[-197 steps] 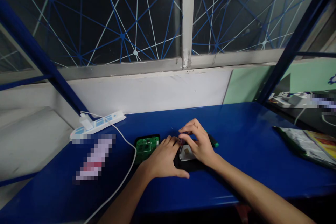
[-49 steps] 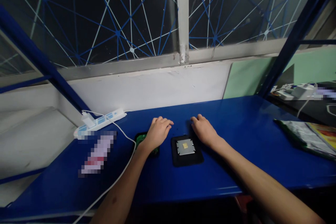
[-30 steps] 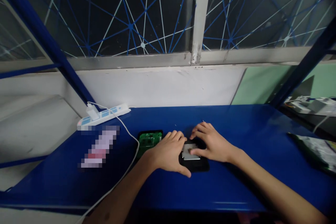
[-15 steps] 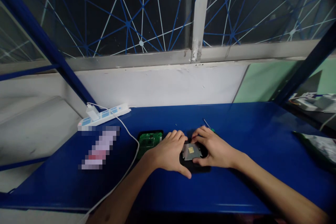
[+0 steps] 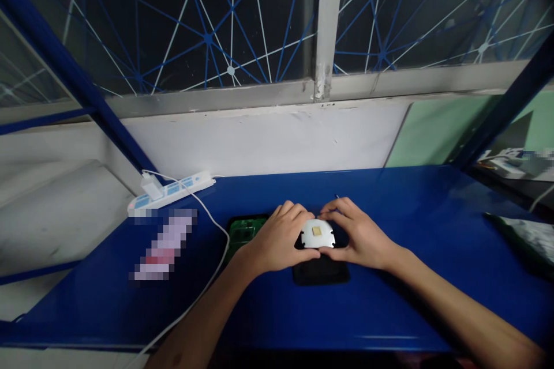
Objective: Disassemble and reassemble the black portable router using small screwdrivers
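Between my two hands is a silver metal plate (image 5: 320, 241) with notched edges and a small yellow square pad in its middle. My left hand (image 5: 279, 241) grips the plate's left side, thumb at the near edge and fingers at the far edge. My right hand (image 5: 361, 237) holds the right side the same way; the two thumb tips nearly meet. Below the plate lies a black plastic casing (image 5: 322, 274), its near part showing. Left of my left hand, a green circuit board (image 5: 242, 232) sits in a black housing, partly covered by my hand and forearm.
A white power strip (image 5: 173, 191) with a plugged-in charger lies at the back left. Its white cable (image 5: 216, 225) runs forward past the circuit board. A blurred pinkish item (image 5: 167, 245) lies left. A thin tool tip shows behind my right hand. A silvery bag (image 5: 523, 239) lies far right.
The metal plate has risen from the black casing and tilted, now looking brighter. My left thumb has moved up onto its near edge, and more of the casing shows.
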`<move>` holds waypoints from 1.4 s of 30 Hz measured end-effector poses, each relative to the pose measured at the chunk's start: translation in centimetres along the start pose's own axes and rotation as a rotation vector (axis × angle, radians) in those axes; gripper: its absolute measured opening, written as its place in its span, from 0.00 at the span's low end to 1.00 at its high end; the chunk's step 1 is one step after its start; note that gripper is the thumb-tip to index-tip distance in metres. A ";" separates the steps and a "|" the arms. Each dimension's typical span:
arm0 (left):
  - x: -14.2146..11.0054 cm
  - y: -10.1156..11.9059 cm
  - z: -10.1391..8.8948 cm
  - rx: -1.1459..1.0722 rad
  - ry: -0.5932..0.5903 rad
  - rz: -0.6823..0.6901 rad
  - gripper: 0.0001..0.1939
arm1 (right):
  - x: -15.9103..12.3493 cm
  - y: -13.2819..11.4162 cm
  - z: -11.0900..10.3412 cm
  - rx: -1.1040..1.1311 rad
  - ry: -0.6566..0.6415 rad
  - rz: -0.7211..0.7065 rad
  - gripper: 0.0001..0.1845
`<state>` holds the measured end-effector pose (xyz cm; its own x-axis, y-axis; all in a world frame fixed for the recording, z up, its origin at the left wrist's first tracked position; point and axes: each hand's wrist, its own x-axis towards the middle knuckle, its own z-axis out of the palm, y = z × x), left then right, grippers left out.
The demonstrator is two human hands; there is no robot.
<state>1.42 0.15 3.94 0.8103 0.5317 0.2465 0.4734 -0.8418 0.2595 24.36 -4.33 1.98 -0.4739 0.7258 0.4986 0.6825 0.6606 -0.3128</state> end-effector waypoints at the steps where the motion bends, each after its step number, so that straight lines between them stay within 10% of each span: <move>1: 0.1 -0.1 0.0 0.005 0.015 0.002 0.28 | 0.0 0.0 -0.1 -0.004 0.015 0.001 0.25; 22: 0.2 -1.3 -0.4 0.036 0.242 0.060 0.24 | -0.1 0.8 -0.2 0.019 0.086 0.047 0.32; 42: 0.1 -1.6 0.1 0.058 0.213 0.037 0.23 | -0.2 0.7 0.6 0.059 0.031 0.112 0.27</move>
<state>0.83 1.56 3.46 0.7393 0.5031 0.4476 0.4690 -0.8617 0.1940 24.57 -3.93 1.13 -0.3785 0.7897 0.4827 0.6959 0.5867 -0.4142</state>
